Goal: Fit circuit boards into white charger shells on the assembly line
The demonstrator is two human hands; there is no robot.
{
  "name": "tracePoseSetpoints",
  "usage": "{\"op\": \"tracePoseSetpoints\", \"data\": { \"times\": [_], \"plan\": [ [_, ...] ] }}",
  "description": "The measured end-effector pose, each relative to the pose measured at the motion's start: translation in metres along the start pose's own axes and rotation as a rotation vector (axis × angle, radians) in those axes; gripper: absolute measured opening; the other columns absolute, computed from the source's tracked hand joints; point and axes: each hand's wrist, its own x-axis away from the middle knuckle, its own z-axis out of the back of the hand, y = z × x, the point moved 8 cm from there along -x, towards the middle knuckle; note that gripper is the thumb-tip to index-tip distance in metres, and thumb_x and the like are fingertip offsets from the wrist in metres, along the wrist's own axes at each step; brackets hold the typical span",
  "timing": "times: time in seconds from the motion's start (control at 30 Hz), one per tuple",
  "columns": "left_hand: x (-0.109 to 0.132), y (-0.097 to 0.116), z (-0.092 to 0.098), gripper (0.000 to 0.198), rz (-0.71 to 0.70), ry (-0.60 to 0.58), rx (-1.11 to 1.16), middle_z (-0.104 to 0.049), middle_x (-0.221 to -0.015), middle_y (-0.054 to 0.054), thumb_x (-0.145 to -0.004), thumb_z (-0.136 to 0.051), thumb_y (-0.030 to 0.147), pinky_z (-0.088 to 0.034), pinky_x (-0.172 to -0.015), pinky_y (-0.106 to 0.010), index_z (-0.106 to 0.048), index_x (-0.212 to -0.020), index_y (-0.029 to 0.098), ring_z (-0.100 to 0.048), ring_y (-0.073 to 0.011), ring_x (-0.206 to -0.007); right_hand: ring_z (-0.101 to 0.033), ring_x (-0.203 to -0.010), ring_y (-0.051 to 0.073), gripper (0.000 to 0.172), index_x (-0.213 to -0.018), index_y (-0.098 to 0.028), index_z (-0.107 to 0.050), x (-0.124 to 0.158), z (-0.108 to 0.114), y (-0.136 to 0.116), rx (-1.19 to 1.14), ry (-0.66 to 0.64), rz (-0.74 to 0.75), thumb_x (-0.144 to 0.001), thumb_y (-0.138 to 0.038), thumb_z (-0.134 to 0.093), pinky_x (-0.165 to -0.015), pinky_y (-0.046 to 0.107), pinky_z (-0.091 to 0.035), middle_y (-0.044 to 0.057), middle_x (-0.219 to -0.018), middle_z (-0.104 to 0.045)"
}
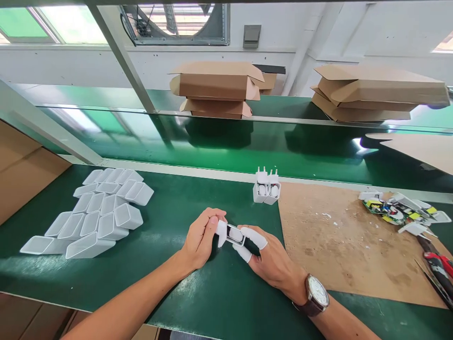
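Over the middle of the green table, both hands hold one small white plastic charger casing (235, 234) with an open face and dark and metallic parts inside. My left hand (201, 238) is closed around its left end, thumb on top. A white piece sits at those fingertips; whether it belongs to the casing I cannot tell. My right hand (271, 257) pinches the right end between thumb and forefinger, both in white finger covers. Beyond the hands stand two white plug chargers (267, 189), side by side with their pins up. Rows of empty white casings (94, 212) lie on the left.
A brown board (339, 245) covers the table's right side. At its far edge lies a pile of circuit boards with white parts (403, 212). Red-handled pliers (439, 264) and tweezers lie at far right. Cardboard boxes (215, 87) rest beyond the green belt (219, 146).
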Motion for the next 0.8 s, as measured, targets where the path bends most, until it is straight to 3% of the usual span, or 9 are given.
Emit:
{"op": "tracePoseSetpoints", "data": {
  "times": [0.23, 0.37, 0.47, 0.53, 0.6, 0.7, 0.8],
  "plan": [
    [0.002, -0.004, 0.000, 0.027, 0.006, 0.032, 0.085, -0.069, -0.090, -0.002, -0.109, -0.039, 0.029, -0.054, -0.074, -0.028, -0.061, -0.121, 0.021, -0.067, -0.0145, -0.083, -0.075, -0.099, 0.023, 0.038, -0.141, -0.022, -0.045, -0.001, 0.004, -0.007, -0.009, 0.018, 0.060, -0.103, -0.016, -0.050, -0.084, 0.036, -0.064, 0.012, -0.115, -0.074],
    [0.001, -0.005, 0.001, 0.027, -0.006, 0.016, 0.065, -0.069, -0.089, -0.002, -0.110, -0.037, 0.030, -0.055, -0.075, -0.028, -0.060, -0.121, 0.021, -0.067, -0.0140, -0.082, -0.074, -0.100, 0.023, 0.036, -0.136, -0.023, -0.054, 0.003, -0.002, 0.001, -0.047, -0.007, 0.001, -0.101, -0.017, -0.053, -0.085, 0.037, -0.064, 0.012, -0.117, -0.074],
    [0.002, 0.001, -0.003, 0.039, -0.097, -0.040, 0.029, -0.070, -0.105, -0.008, -0.106, -0.045, 0.048, -0.058, -0.084, -0.034, -0.052, -0.135, 0.022, -0.069, -0.0185, -0.093, -0.073, -0.103, 0.023, 0.027, -0.125, -0.025, -0.066, 0.004, -0.004, 0.020, -0.295, 0.047, -0.216, -0.099, -0.024, -0.059, -0.087, 0.037, -0.063, 0.011, -0.120, -0.073],
    [0.003, 0.007, -0.012, 0.074, -0.174, -0.116, -0.062, -0.065, -0.127, -0.015, -0.091, -0.065, 0.063, -0.058, -0.094, -0.043, -0.040, -0.148, 0.022, -0.068, -0.0263, -0.110, -0.073, -0.100, 0.023, 0.025, -0.118, -0.025, -0.071, 0.007, -0.009, 0.039, -0.626, 0.114, -0.476, -0.096, -0.035, -0.065, -0.085, 0.037, -0.064, 0.010, -0.118, -0.074],
    [0.005, 0.013, -0.020, 0.093, -0.225, -0.144, -0.193, -0.058, -0.140, -0.019, -0.081, -0.078, 0.058, -0.056, -0.100, -0.049, -0.032, -0.155, 0.023, -0.063, -0.0315, -0.121, -0.074, -0.095, 0.025, 0.033, -0.115, -0.023, -0.073, 0.011, -0.020, 0.049, -0.972, 0.147, -0.727, -0.091, -0.046, -0.072, -0.081, 0.040, -0.064, 0.009, -0.111, -0.077],
    [0.007, 0.026, -0.023, 0.076, -0.322, -0.061, -0.333, -0.062, -0.134, -0.018, -0.088, -0.075, 0.037, -0.057, -0.096, -0.049, -0.036, -0.153, 0.023, -0.063, -0.0308, -0.119, -0.075, -0.092, 0.027, 0.045, -0.111, -0.021, -0.075, 0.013, -0.034, 0.046, -1.281, 0.118, -0.936, -0.082, -0.055, -0.080, -0.081, 0.044, -0.063, 0.009, -0.103, -0.079],
    [0.008, 0.037, -0.024, 0.065, -0.424, 0.011, -0.397, -0.069, -0.122, -0.015, -0.091, -0.071, 0.030, -0.058, -0.089, -0.047, -0.042, -0.149, 0.022, -0.065, -0.0286, -0.107, -0.077, -0.087, 0.027, 0.050, -0.109, -0.019, -0.075, 0.013, -0.039, 0.039, -1.359, 0.083, -0.994, -0.077, -0.057, -0.084, -0.084, 0.045, -0.062, 0.009, -0.095, -0.079]
  ]
}}
